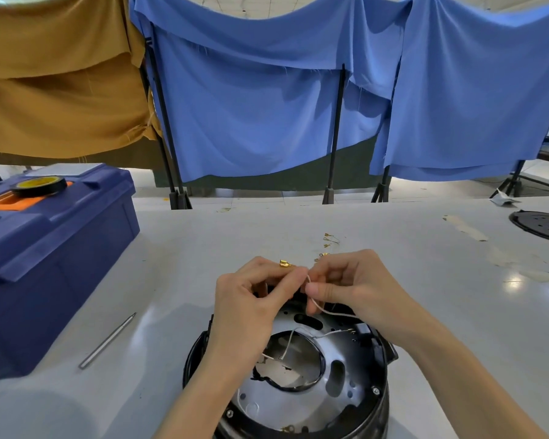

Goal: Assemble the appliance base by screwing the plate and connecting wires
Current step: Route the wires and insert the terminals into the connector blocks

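The round black appliance base (pixel 379 403) lies open side up at the table's near edge, a silver metal plate (pixel 339 350) with a large central hole inside it. Thin white wires (pixel 287 343) cross the hole. Above the base's far rim, my left hand (pixel 251 299) pinches a small brass terminal (pixel 285 264) between thumb and forefinger. My right hand (pixel 349 285) pinches the end of a white wire (pixel 327 312) that loops back down to the base. The fingertips of both hands meet, so the wire end is hidden.
Several loose brass terminals (pixel 327 243) lie on the white table beyond my hands. A metal rod (pixel 108 340) lies to the left. A blue toolbox (pixel 54 264) with a tape roll (pixel 40 185) on it stands far left. A black round plate (pixel 542 224) sits far right.
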A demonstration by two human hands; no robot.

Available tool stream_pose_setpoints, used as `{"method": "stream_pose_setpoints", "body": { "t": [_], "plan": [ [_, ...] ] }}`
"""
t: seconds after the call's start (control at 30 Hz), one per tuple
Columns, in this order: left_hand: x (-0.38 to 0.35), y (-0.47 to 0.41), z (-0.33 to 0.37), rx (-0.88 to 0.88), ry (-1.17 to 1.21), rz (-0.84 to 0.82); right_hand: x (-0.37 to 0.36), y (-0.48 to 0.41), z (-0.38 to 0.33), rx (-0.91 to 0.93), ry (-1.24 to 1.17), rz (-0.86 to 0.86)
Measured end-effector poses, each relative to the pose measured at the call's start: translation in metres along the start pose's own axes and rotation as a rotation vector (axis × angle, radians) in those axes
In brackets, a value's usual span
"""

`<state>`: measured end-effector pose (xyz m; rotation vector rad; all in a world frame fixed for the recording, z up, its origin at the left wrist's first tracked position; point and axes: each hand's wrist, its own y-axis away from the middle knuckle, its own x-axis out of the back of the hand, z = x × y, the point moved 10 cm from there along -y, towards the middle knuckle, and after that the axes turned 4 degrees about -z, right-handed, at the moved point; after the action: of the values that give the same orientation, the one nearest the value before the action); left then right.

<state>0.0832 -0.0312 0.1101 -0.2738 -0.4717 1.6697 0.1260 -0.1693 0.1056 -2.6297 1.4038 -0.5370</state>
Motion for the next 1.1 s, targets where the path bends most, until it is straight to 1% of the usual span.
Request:
{"method": "stream_pose_setpoints", "body": {
  "t": [0.07,0.13,0.27,0.4,0.47,0.57,0.77,0.83,0.9,0.97,1.1],
  "plan": [
    [0.004,0.0,-0.006,0.055,0.082,0.03,-0.001,0.0,0.004,-0.033,0.004,-0.017],
    [0.006,0.0,-0.008,0.071,0.089,0.031,-0.003,0.001,0.007,-0.059,0.029,-0.023],
    [0.006,0.0,-0.007,0.082,-0.043,-0.003,-0.011,-0.001,0.001,-0.057,0.073,-0.008],
    [0.018,-0.006,-0.008,0.106,-0.179,0.043,-0.019,-0.006,0.0,-0.042,0.05,0.076],
    [0.023,-0.008,-0.011,0.132,-0.184,-0.003,-0.022,-0.008,-0.001,-0.037,0.077,0.096],
    [0.025,-0.006,-0.019,0.186,-0.158,-0.111,-0.029,-0.012,0.0,-0.036,0.057,0.079],
    [0.036,-0.003,-0.032,0.249,-0.202,-0.175,-0.039,-0.015,0.005,-0.003,0.106,0.118],
    [0.047,-0.004,-0.036,0.226,-0.258,-0.103,-0.041,-0.016,0.009,-0.037,0.134,0.095],
    [0.067,-0.001,-0.04,0.193,-0.359,0.045,-0.043,-0.017,0.013,-0.071,0.171,0.06],
    [0.081,0.005,-0.043,0.171,-0.453,0.156,-0.048,-0.019,0.017,-0.096,0.217,0.017],
    [0.095,0.024,-0.066,0.255,-0.394,0.267,-0.064,-0.02,0.03,-0.152,0.3,-0.071]
  ]
}}
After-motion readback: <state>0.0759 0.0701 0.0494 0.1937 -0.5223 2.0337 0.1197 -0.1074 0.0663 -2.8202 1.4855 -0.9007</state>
